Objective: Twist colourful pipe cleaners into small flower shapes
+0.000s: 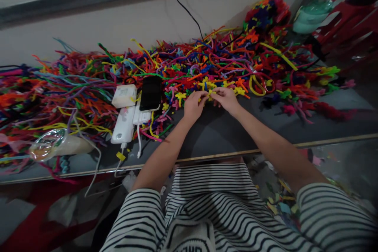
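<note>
My left hand and my right hand meet over the front of the table. Their fingertips pinch a small yellow pipe-cleaner piece from both sides; its exact shape is partly hidden by the fingers. Just behind it lie more yellow pipe-cleaner figures, and a yellow flower-like one rests beside my left hand. Scissors with yellow and red handles lie to the right of my right hand.
A long heap of coloured pipe cleaners covers the back of the grey table. To the left are a black phone, a white power bank, a white box and a clear-topped cup. A green bottle stands far right.
</note>
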